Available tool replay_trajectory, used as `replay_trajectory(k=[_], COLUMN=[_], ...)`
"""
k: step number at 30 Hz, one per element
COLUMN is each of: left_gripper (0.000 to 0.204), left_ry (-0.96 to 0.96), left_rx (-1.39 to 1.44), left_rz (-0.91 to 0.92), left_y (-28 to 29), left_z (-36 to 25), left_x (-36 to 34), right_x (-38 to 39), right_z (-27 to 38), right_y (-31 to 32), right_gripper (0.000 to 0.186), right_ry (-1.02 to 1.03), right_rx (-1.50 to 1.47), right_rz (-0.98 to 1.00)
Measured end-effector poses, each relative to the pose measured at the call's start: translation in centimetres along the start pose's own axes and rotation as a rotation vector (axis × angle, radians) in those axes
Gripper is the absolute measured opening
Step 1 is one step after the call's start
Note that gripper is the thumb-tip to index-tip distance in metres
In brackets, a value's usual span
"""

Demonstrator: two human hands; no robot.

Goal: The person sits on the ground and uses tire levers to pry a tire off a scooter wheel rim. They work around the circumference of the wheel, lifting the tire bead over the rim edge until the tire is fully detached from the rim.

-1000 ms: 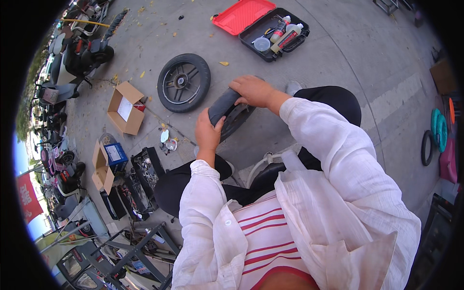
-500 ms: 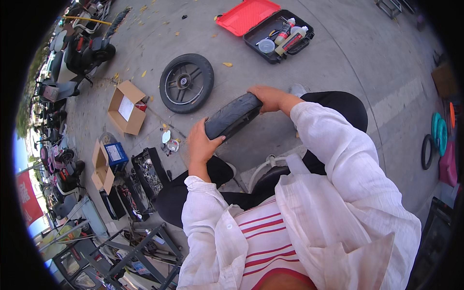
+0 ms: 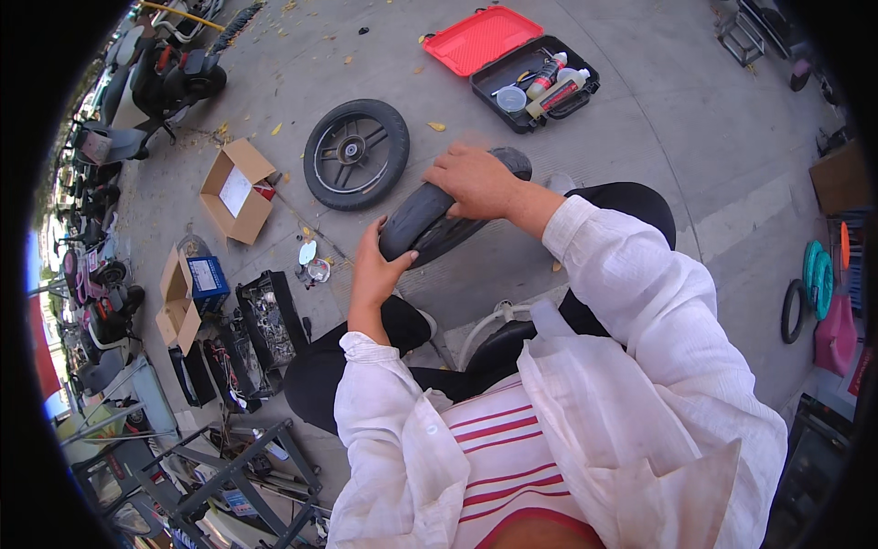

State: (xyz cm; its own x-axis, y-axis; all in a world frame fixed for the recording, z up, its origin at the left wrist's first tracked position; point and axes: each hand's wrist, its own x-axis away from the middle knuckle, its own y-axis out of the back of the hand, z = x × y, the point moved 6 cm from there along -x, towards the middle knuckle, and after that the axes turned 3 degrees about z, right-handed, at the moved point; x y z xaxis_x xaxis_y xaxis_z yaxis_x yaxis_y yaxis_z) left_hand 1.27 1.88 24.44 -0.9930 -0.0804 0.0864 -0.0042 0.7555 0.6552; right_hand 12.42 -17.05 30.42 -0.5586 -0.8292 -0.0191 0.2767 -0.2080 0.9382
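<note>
Right hand shifted along tyre | its fingers and left hand holding on | tyre's middle hidden

On the grey concrete floor there lie a spoked wheel, a red-lidded case, a cardboard box, yellow leaves.

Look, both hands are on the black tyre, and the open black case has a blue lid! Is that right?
Not quite: the lid is red, not blue, as the head view shows. The case is black and open, and the left hand and right hand are both on the black tyre.
</note>
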Motion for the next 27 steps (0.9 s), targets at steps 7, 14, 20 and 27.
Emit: replay_trajectory(k=[7,14,20,27], left_gripper=[0.078,0.063,0.060,0.057], left_ry=[-0.117,-0.159,-0.162,-0.134], left_rx=[-0.103,-0.069,-0.116,-0.062], left_rz=[-0.031,-0.079,-0.094,-0.128], left_y=[-4.0,-5.3,-5.4,-5.0], left_z=[-1.4,-3.0,-2.6,-1.3], left_x=[-2.1,-3.6,-4.1,-4.4], right_x=[1.1,3.0,2.7,1.7], right_z=[-5.5,-8.9,-7.1,-6.5], right_y=[-2.7,-3.4,-3.2,-3.8], right_gripper=[0.085,0.073,0.059,0.054], right_ry=[-0.122,-0.084,-0.160,-0.235], right_rx=[-0.244,-0.283,-0.165,-0.145], right_rz=[0.088,0.040,-0.001,-0.011])
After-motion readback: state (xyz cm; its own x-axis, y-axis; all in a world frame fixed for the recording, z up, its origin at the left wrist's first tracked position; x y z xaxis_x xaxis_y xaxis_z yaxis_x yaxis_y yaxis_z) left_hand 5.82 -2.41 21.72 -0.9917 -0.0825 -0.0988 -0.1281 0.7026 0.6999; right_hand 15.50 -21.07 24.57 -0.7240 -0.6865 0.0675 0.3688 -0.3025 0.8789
